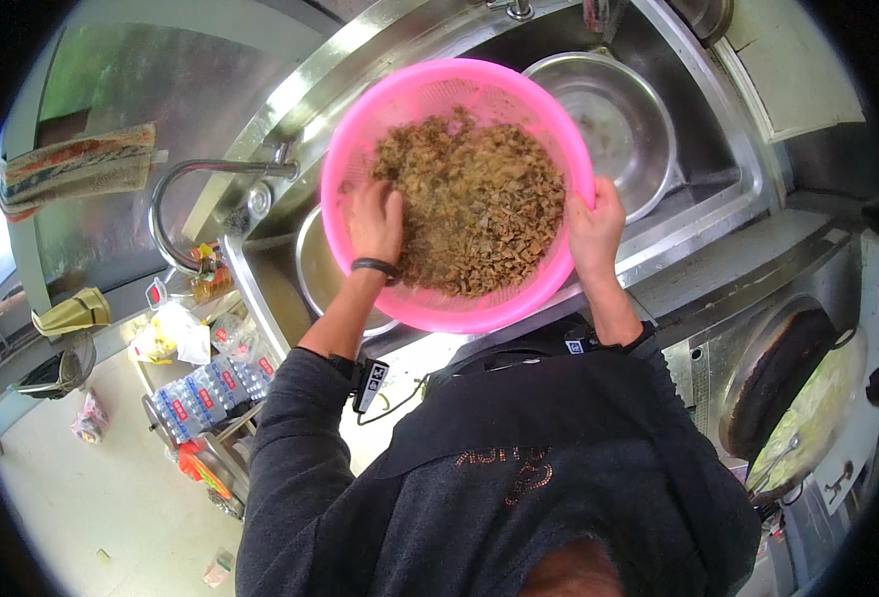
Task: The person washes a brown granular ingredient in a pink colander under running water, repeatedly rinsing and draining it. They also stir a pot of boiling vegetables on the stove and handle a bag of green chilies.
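Observation:
A large pink plastic colander [458,322] is over the double metal sink, across its middle part. Inside it lies a heap of brown chopped food [484,201], which looks like pickled or dried vegetable pieces. My right hand [596,220] grips the colander's rim at the right, thumb over the edge. At the left, my left hand [376,224] reaches inside the wall, at the edge of the heap; its fingertips are partly hidden, and whether it holds any pieces cannot be told. A metal basin [652,130] sits in the right sink bowl. Beneath the colander, another metal basin [316,261] shows partly in the left bowl.
A curved faucet [178,172] stands left of the colander. Farther left are packed water bottles [204,395], plastic bags [174,336] and a hanging striped cloth [77,168]. At the lower right, a dark round lid or pan [779,373] leans over a large wok [827,418] holding pale green food.

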Available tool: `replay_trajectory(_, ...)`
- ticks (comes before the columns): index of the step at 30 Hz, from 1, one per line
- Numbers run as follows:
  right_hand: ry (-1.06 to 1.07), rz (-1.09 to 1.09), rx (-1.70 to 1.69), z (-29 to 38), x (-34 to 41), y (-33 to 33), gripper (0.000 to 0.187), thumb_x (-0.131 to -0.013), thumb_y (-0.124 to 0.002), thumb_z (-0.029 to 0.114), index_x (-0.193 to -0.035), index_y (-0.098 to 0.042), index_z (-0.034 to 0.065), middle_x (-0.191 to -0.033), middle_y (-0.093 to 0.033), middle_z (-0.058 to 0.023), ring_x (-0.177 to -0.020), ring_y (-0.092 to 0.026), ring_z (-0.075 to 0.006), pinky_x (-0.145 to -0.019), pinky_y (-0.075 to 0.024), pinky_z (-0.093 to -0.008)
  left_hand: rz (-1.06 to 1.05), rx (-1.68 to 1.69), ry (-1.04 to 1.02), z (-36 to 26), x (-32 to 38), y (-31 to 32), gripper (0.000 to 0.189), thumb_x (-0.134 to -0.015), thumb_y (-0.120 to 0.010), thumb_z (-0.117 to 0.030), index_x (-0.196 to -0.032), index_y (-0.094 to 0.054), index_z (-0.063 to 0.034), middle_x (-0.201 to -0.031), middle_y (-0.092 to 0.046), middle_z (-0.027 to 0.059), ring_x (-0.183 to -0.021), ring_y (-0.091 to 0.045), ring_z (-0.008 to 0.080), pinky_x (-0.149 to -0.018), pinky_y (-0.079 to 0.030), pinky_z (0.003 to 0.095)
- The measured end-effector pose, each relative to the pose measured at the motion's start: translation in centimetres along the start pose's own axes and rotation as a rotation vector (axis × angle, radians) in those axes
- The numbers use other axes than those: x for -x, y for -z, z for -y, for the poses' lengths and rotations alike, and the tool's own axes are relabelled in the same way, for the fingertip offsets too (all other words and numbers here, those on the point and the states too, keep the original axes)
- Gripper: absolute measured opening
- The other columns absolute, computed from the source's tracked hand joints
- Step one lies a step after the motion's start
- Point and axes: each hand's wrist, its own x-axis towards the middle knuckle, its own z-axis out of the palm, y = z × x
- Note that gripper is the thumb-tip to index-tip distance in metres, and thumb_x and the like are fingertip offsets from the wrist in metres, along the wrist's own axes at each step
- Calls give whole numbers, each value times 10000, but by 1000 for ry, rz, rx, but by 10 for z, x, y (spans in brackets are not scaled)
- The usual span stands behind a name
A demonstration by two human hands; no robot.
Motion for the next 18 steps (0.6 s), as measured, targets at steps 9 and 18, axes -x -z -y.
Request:
replay_trajectory(9, 2, -6, 39, 6, 6, -9, 57, -779, -546, -26, -824, -521, -2, -737, -509, -14, -678, -459, -85, -612, -409, -239, 136, -97, 390, -24, 22, -47, 412, -916, -439, -415, -1110, -532, -63, -1150, -517, 179, -1070, -490, 389, -894, -374, 519)
replay_trajectory(18, 1, 64, 12, 5, 11, -4, 56, -809, -550, -18, -859, -529, -4, -772, -513, -2, -701, -462, -73, -623, -410, -226, 108, -78, 272, 5, 10, -64, 300, -848, -431, -259, -1025, -510, -31, -1112, -517, 189, -990, -489, 377, -848, -378, 508)
